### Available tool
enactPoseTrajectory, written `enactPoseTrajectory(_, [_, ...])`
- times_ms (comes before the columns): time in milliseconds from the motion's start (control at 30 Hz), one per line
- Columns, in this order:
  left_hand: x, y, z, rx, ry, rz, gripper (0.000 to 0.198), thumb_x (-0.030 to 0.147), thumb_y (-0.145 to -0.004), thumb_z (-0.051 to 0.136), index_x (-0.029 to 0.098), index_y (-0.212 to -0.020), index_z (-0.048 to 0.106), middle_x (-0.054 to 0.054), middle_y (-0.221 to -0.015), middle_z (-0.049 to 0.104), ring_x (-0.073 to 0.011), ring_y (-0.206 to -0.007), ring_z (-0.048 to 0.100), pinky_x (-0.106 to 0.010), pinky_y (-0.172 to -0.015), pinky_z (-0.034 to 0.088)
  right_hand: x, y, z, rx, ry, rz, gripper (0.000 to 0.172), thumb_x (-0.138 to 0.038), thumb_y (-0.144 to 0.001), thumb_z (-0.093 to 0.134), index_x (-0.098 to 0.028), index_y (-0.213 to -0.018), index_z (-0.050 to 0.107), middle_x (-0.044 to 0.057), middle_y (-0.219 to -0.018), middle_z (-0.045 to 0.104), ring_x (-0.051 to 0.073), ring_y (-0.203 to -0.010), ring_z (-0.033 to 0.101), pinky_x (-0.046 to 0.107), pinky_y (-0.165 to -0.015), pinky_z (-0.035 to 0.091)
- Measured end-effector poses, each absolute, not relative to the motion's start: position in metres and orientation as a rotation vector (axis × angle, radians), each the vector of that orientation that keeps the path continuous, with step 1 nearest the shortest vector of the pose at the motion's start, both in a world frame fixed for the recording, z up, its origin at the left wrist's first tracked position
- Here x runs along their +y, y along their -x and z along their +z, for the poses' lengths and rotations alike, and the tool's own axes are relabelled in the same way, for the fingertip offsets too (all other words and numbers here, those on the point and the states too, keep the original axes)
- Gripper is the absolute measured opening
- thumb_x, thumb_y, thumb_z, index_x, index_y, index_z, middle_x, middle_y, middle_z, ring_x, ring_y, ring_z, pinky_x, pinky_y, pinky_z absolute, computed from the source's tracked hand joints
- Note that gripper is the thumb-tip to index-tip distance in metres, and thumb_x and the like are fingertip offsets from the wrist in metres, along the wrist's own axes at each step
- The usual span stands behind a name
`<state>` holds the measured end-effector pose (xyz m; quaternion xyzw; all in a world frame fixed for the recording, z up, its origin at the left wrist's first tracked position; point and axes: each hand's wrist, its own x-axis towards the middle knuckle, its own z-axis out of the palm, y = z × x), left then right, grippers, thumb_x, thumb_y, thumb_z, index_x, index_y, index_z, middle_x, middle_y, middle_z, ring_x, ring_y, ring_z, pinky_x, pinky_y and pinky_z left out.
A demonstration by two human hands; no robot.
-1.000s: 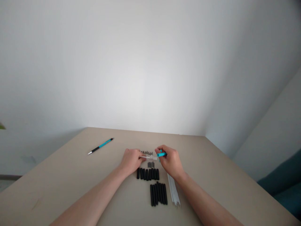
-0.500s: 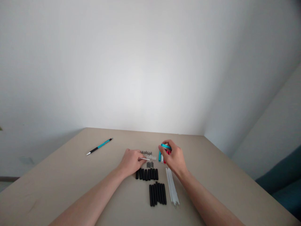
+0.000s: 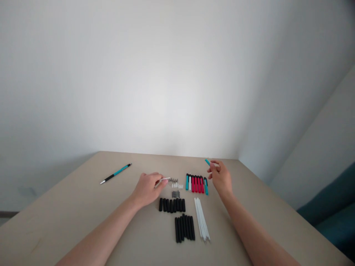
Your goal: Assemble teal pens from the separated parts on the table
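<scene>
My left hand (image 3: 149, 187) pinches a thin white pen refill (image 3: 165, 178), its end pointing right over a row of small grey cone-shaped pen tips (image 3: 173, 180). Small clear-white parts (image 3: 177, 186) and little metal springs (image 3: 175, 194) lie just below. My right hand (image 3: 221, 178) holds a blue pen barrel (image 3: 207, 162) between thumb and fingers, raised off the table with its free end to the upper left. Beside that hand is a row of clipped pen barrels (image 3: 195, 184) in blue, white and red.
A complete blue and black pen (image 3: 115, 173) lies at the left. Toward me are short black grips (image 3: 171, 205), longer black tubes (image 3: 185, 228) and a bundle of white refills (image 3: 202, 220). The table (image 3: 83, 207) meets a wall at the back.
My right hand has moved right with the blue barrel, uncovering the row of clipped barrels. My left hand has shifted slightly left and away from me, still pinching the refill.
</scene>
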<state>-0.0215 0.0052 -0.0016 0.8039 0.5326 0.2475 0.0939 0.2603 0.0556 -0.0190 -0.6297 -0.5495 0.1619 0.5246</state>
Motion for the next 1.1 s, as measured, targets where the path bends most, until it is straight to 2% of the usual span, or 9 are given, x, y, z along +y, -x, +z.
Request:
enactPoseTrajectory(100, [0.002, 0.028, 0.001, 1.572, -2.325, 0.76, 0.042, 0.043, -0.092, 0.03, 0.02, -0.083, 0.065, -0.001, -0.078, 0.066, -0.0145, -0.069, 0.056, -0.026, -0.068, 0.036, 0.061, -0.265, -0.024, -1.146, 1.427, 0.566, 0.045, -0.044, -0.08, 0.04, -0.016, -0.113, 0.054, 0.005, -0.083, 0.059, 0.013, -0.049, 0.062, 0.022, -0.046, 0.043])
enactPoseTrajectory(333, [0.002, 0.032, 0.002, 1.52, -2.254, 0.814, 0.039, 0.032, -0.094, 0.026, 0.021, -0.091, 0.064, -0.002, -0.093, 0.069, -0.016, -0.081, 0.06, -0.025, -0.072, 0.039, 0.055, -0.258, -0.016, -1.099, 1.344, 0.714, 0.041, -0.037, -0.077, 0.047, -0.014, -0.11, 0.055, 0.013, -0.1, 0.065, 0.02, -0.071, 0.068, 0.023, -0.051, 0.049])
enactPoseTrajectory(533, [0.002, 0.031, 0.001, 1.538, -2.237, 0.806, 0.04, 0.033, -0.093, 0.027, 0.021, -0.091, 0.064, -0.002, -0.087, 0.069, -0.0157, -0.074, 0.059, -0.025, -0.068, 0.039, 0.052, -0.261, -0.012, -1.33, 1.555, 0.363, 0.046, -0.051, -0.073, 0.054, -0.011, -0.093, 0.067, 0.008, -0.069, 0.068, 0.02, -0.057, 0.061, 0.026, -0.05, 0.04])
enactPoseTrajectory(633, [0.002, 0.032, 0.001, 1.555, -2.229, 0.809, 0.04, 0.034, -0.093, 0.027, 0.021, -0.09, 0.065, -0.002, -0.079, 0.068, -0.0157, -0.069, 0.058, -0.025, -0.066, 0.039, 0.055, -0.264, -0.014, -1.381, 1.665, 0.17, 0.045, -0.052, -0.075, 0.05, -0.013, -0.085, 0.071, 0.009, -0.071, 0.066, 0.022, -0.064, 0.059, 0.029, -0.057, 0.04])
enactPoseTrajectory(767, [0.003, 0.033, -0.002, 1.568, -2.233, 0.816, 0.041, 0.034, -0.093, 0.027, 0.021, -0.09, 0.065, -0.002, -0.074, 0.066, -0.0156, -0.065, 0.056, -0.025, -0.063, 0.038, 0.057, -0.265, -0.015, -1.415, 1.686, 0.197, 0.037, -0.039, -0.076, 0.05, -0.014, -0.099, 0.066, 0.008, -0.078, 0.067, 0.02, -0.066, 0.06, 0.029, -0.061, 0.041])
enactPoseTrajectory(867, [0.004, 0.034, -0.004, 1.555, -2.241, 0.824, 0.039, 0.033, -0.092, 0.028, 0.021, -0.091, 0.065, -0.002, -0.078, 0.067, -0.0156, -0.069, 0.057, -0.024, -0.067, 0.039, 0.056, -0.265, -0.015, -1.458, 1.77, 0.134, 0.043, -0.025, -0.075, 0.051, -0.012, -0.116, 0.053, 0.007, -0.081, 0.067, 0.019, -0.068, 0.061, 0.027, -0.063, 0.041])
enactPoseTrajectory(933, [0.005, 0.034, -0.004, 1.548, -2.24, 0.82, 0.038, 0.032, -0.092, 0.028, 0.021, -0.092, 0.064, -0.002, -0.083, 0.068, -0.0158, -0.073, 0.058, -0.024, -0.07, 0.039, 0.055, -0.266, -0.016, -1.54, 1.889, 0.077, 0.045, -0.017, -0.073, 0.049, -0.012, -0.118, 0.05, 0.008, -0.081, 0.067, 0.021, -0.073, 0.061, 0.027, -0.064, 0.04])
enactPoseTrajectory(1000, [0.005, 0.034, -0.004, 1.55, -2.233, 0.8, 0.038, 0.032, -0.092, 0.027, 0.021, -0.093, 0.064, -0.002, -0.087, 0.068, -0.0162, -0.076, 0.059, -0.024, -0.071, 0.04, 0.055, -0.268, -0.017, -1.616, 1.985, 0.067, 0.04, -0.013, -0.071, 0.047, -0.013, -0.11, 0.056, 0.01, -0.079, 0.067, 0.022, -0.074, 0.062, 0.027, -0.062, 0.039])
enactPoseTrajectory(1100, [0.004, 0.033, -0.004, 1.552, -2.221, 0.768, 0.038, 0.032, -0.092, 0.027, 0.021, -0.092, 0.064, -0.002, -0.09, 0.068, -0.0163, -0.079, 0.059, -0.024, -0.071, 0.04, 0.057, -0.273, -0.019, -1.666, 2.036, 0.105, 0.023, -0.014, -0.069, 0.048, -0.015, -0.085, 0.065, 0.013, -0.075, 0.068, 0.025, -0.073, 0.063, 0.028, -0.058, 0.038])
